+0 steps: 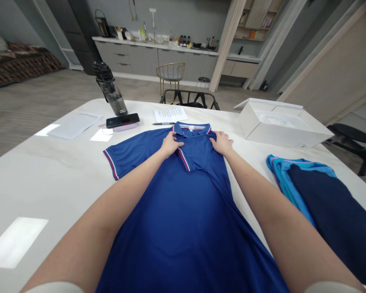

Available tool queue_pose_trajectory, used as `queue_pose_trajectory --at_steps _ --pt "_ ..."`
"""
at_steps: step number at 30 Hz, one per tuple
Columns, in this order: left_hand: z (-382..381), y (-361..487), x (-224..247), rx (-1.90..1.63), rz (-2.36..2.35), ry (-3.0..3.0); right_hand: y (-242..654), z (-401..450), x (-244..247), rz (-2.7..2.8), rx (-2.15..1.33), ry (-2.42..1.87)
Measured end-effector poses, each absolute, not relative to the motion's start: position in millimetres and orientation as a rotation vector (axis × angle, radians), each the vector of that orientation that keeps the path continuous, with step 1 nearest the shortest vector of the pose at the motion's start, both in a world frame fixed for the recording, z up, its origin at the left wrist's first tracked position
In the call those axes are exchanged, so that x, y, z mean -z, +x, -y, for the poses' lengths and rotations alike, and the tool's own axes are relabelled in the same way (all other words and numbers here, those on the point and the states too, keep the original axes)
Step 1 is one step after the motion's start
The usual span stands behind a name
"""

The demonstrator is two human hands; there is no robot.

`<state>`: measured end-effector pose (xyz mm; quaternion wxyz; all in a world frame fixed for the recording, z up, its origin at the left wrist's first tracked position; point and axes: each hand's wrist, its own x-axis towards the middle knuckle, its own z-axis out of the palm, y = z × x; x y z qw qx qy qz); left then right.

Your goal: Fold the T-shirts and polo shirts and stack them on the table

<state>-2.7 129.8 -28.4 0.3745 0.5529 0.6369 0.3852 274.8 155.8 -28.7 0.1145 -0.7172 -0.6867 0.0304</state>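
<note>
A blue polo shirt (183, 203) lies on the white table, its striped collar (191, 128) at the far end. One sleeve (131, 150) stretches out to the left. The other sleeve (195, 156) is folded inward across the chest, its red-and-white cuff edge near the middle. My left hand (170, 144) rests on the shirt just below the collar's left side, thumb apart from the fingers. On the folded right shoulder edge, my right hand (222, 142) lies with its fingers spread. Both hands touch the fabric, and neither visibly pinches it.
Folded blue and dark clothes (329, 203) are piled at the right, before an open white box (283, 124). Beyond the shirt lie a pen (163, 123) and printed paper (171, 114). A phone (123, 121) and water bottle (113, 93) stand far left.
</note>
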Motion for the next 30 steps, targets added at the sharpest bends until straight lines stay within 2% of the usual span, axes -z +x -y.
queue_pose_trajectory --at_steps 7,10,15,18,21,26,30 --pt "-142.4 12.8 3.5 -1.201 -1.464 1.353 279.5 -152.3 18.0 1.936 -0.056 -2.212" --pt "-152.4 3.7 -0.3 -1.226 -1.55 1.378 278.8 -156.3 18.3 1.827 -0.035 -2.167" --pt "-129.6 -9.2 11.0 -1.066 -1.872 1.776 270.1 -148.7 25.9 1.832 -0.063 -2.104" --pt "-100.4 -4.0 13.4 -0.955 -1.582 2.387 263.0 -132.8 25.4 1.919 0.019 -2.016" --pt "-74.4 5.7 11.7 -0.66 -1.112 2.74 256.3 -107.8 19.9 2.051 0.056 -1.809" --pt "-38.8 16.4 17.3 -0.369 -0.95 2.816 249.4 -44.8 12.1 2.294 -0.334 -1.565" --pt "-9.2 23.0 22.7 -0.345 -0.94 2.839 254.2 18.6 10.5 2.283 -0.508 -1.524"
